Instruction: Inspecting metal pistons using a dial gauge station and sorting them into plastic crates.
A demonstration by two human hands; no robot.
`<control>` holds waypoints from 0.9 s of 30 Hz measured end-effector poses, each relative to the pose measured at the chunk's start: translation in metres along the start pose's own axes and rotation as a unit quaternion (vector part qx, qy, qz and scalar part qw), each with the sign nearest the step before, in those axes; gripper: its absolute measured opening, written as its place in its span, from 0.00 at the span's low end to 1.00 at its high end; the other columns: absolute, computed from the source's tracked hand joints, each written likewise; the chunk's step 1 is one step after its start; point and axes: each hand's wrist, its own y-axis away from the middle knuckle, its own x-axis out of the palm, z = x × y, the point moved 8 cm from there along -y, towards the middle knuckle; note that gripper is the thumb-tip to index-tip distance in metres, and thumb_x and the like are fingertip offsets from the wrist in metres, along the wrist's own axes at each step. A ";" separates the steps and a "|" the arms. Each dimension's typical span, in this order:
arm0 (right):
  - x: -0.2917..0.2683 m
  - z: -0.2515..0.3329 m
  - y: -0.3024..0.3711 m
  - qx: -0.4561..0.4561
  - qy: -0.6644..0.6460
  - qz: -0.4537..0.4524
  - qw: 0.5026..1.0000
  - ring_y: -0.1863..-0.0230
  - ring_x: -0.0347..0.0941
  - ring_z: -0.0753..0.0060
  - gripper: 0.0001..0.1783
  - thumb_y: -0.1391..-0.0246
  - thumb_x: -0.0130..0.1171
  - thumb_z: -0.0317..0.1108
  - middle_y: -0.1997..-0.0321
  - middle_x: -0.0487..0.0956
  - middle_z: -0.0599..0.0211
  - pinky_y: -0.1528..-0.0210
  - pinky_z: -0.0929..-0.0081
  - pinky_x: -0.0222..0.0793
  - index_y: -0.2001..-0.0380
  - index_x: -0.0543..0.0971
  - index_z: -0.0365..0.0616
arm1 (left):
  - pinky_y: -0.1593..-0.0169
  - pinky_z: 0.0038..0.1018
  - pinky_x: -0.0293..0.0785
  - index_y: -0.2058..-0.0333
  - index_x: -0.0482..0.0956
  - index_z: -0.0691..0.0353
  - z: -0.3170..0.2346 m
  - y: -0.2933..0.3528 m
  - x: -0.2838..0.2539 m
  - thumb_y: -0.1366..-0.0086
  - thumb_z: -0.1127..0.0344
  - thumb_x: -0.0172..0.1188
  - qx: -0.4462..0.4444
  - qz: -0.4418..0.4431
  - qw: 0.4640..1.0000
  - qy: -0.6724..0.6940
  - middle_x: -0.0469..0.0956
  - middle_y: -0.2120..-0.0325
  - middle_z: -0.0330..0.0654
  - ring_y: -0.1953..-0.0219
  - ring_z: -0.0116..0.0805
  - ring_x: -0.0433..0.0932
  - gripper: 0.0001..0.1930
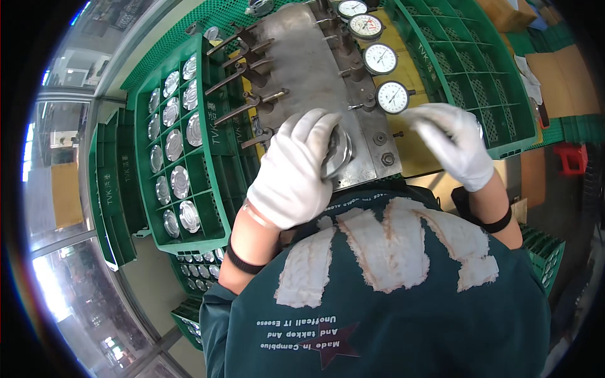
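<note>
My left hand [293, 173], in a white glove, is closed round a shiny round metal piston [338, 153] at the near end of a steel plate [309, 69]. The fingers cover part of the piston. My right hand [459, 143], also gloved, is in the air between the nearest dial gauge [392, 97] and the right green crate [518, 123]. Its fingers are stretched to the left and apart, slightly blurred, with nothing seen between them. A bit of shiny metal [480, 130] shows just behind this hand; what it belongs to is hidden.
On the left, a green divided crate [224, 217] holds several round metal pistons [179, 181]. Metal lever rods [228, 115] stick out from the plate's left side. Several dial gauges [380, 58] line its right side. A red stool [570, 157] stands far right.
</note>
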 end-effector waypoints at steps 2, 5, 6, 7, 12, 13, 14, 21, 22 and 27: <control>0.024 0.008 -0.005 -0.017 -0.033 0.044 0.998 0.62 0.80 0.49 0.13 0.42 0.57 0.33 0.64 0.82 0.48 0.59 0.66 0.74 0.61 0.82 0.34 | 0.43 0.44 0.69 0.43 0.69 0.62 0.016 -0.004 0.021 0.62 0.80 0.60 -0.013 0.012 1.000 -0.015 0.71 0.46 0.53 0.45 0.58 0.70 0.39; 0.046 0.009 -0.003 -0.004 -0.041 0.071 0.997 0.64 0.81 0.55 0.14 0.41 0.57 0.33 0.65 0.83 0.50 0.60 0.68 0.74 0.59 0.81 0.33 | 0.41 0.45 0.68 0.41 0.68 0.60 0.021 -0.009 0.037 0.59 0.76 0.60 0.026 0.023 0.995 -0.088 0.69 0.43 0.54 0.43 0.59 0.69 0.39; 0.056 0.002 -0.001 0.072 -0.113 0.097 0.986 0.66 0.80 0.62 0.15 0.40 0.57 0.34 0.67 0.82 0.52 0.62 0.70 0.74 0.56 0.80 0.33 | 0.41 0.45 0.68 0.41 0.68 0.60 0.020 -0.006 0.036 0.59 0.76 0.60 0.027 0.023 0.995 -0.088 0.69 0.43 0.54 0.43 0.59 0.69 0.39; 0.064 -0.006 0.004 0.147 -0.182 0.120 0.965 0.68 0.80 0.68 0.17 0.40 0.56 0.35 0.69 0.82 0.55 0.64 0.72 0.74 0.54 0.80 0.33 | 0.40 0.46 0.67 0.41 0.68 0.61 0.020 -0.001 0.031 0.59 0.77 0.60 0.011 -0.003 0.995 -0.103 0.70 0.43 0.54 0.42 0.59 0.68 0.39; 0.097 -0.007 0.023 0.288 -0.281 0.210 0.891 0.73 0.76 0.78 0.33 0.37 0.55 0.40 0.66 0.79 0.61 0.72 0.78 0.72 0.35 0.62 0.32 | 0.44 0.45 0.72 0.40 0.66 0.65 0.037 0.004 0.029 0.54 0.69 0.69 -0.040 -0.050 0.997 -0.051 0.70 0.45 0.55 0.47 0.58 0.73 0.39; 0.103 -0.006 0.025 0.306 -0.302 0.224 0.874 0.73 0.76 0.77 0.38 0.37 0.55 0.40 0.64 0.79 0.61 0.72 0.77 0.72 0.31 0.56 0.32 | 0.46 0.43 0.74 0.39 0.65 0.64 0.035 0.000 0.028 0.55 0.67 0.73 -0.028 -0.055 0.995 -0.078 0.70 0.45 0.55 0.49 0.57 0.75 0.42; 0.109 -0.011 0.026 0.305 -0.303 0.225 0.874 0.73 0.76 0.77 0.38 0.37 0.55 0.40 0.64 0.79 0.61 0.72 0.77 0.72 0.31 0.56 0.32 | 0.46 0.43 0.74 0.39 0.65 0.64 0.038 -0.001 0.031 0.55 0.67 0.73 -0.030 -0.056 0.995 -0.079 0.70 0.45 0.55 0.49 0.57 0.75 0.42; 0.120 -0.013 0.017 0.286 -0.319 0.208 0.879 0.75 0.76 0.76 0.45 0.38 0.55 0.38 0.63 0.79 0.60 0.74 0.77 0.74 0.28 0.42 0.34 | 0.46 0.41 0.74 0.38 0.64 0.61 0.065 -0.009 0.041 0.55 0.74 0.71 -0.083 -0.079 0.993 0.008 0.69 0.45 0.57 0.48 0.57 0.74 0.43; 0.122 -0.013 0.018 0.300 -0.332 0.208 0.870 0.75 0.76 0.76 0.46 0.38 0.55 0.37 0.63 0.79 0.60 0.75 0.77 0.74 0.27 0.41 0.36 | 0.46 0.41 0.74 0.37 0.64 0.61 0.066 -0.009 0.042 0.55 0.74 0.71 -0.081 -0.084 0.993 0.013 0.69 0.45 0.57 0.48 0.57 0.74 0.43; 0.123 -0.013 0.017 0.307 -0.337 0.212 0.864 0.76 0.77 0.76 0.46 0.38 0.55 0.37 0.63 0.79 0.60 0.76 0.76 0.74 0.26 0.39 0.43 | 0.45 0.41 0.74 0.37 0.63 0.61 0.068 -0.008 0.041 0.55 0.75 0.71 -0.079 -0.095 0.992 0.012 0.69 0.45 0.57 0.48 0.58 0.74 0.44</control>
